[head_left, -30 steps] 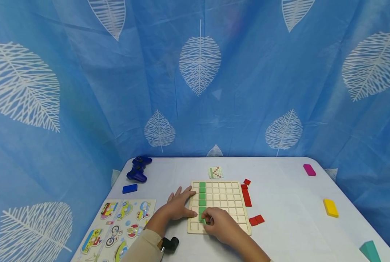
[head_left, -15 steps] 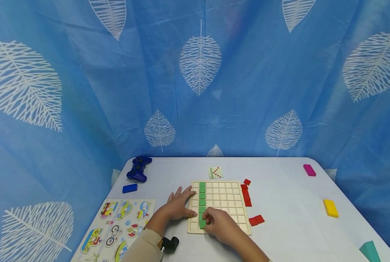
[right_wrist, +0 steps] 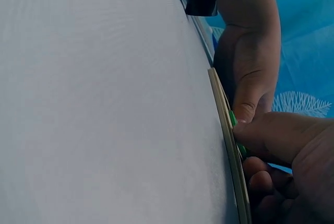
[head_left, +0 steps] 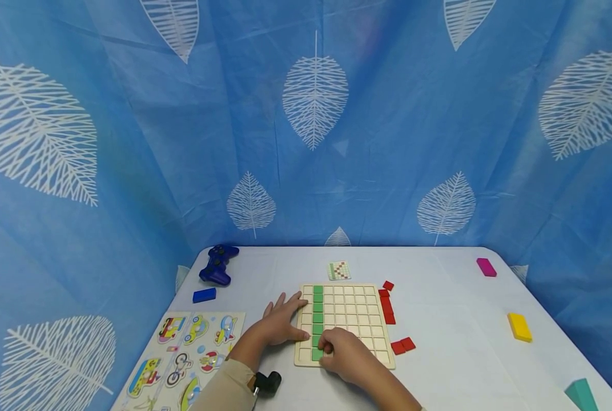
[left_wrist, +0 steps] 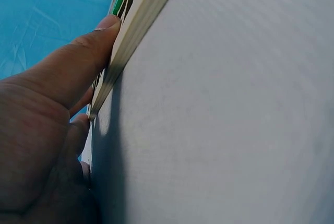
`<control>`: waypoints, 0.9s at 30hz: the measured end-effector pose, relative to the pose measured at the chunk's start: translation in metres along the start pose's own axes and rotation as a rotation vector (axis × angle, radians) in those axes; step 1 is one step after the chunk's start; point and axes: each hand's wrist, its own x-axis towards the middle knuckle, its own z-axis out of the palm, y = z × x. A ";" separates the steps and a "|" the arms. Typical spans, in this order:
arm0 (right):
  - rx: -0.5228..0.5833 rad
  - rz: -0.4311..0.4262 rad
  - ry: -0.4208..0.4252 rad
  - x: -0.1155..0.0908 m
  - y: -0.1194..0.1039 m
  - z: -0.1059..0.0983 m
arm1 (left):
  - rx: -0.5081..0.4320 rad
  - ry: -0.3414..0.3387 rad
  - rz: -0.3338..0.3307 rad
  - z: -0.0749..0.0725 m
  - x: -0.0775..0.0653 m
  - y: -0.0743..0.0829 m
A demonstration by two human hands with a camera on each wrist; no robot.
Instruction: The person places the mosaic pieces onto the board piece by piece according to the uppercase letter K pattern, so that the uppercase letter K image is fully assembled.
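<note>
A wooden grid board (head_left: 298, 361) lies on the table, with a column of green square tiles (head_left: 318, 307) in its second column from the left. My left hand (head_left: 277, 325) rests spread along the board's left side. In the left wrist view its thumb (left_wrist: 86, 57) lies on the board's edge. My right hand (head_left: 344, 353) is over the lower part of the board, fingers curled, thumb and index at the right edge of the lowest green tile (head_left: 317, 354). That tile looks flat in the bottom cell. The right wrist view shows the thumb (right_wrist: 255, 132) against green (right_wrist: 241, 150).
Red tiles (head_left: 387, 310) lie along the board's right side, with two more red tiles (head_left: 403, 345) lower down. A small pattern card (head_left: 339, 270) sits behind the board. At left are a picture puzzle (head_left: 213, 319), a blue block (head_left: 204, 295) and a game controller (head_left: 217, 266).
The green tile in my right hand went from tilted to flat in the bottom cell of the column. My right fingers shifted only slightly. My left hand stayed in place.
</note>
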 end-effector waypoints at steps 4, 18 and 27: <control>-0.027 0.000 -0.013 0.000 0.001 -0.001 | -0.004 0.002 0.000 0.000 -0.001 0.001; -0.030 -0.027 0.025 0.001 0.004 -0.002 | 0.004 -0.006 0.000 -0.001 -0.001 0.001; 0.040 -0.008 -0.005 -0.002 0.006 -0.007 | 0.000 -0.015 -0.002 -0.002 0.000 0.000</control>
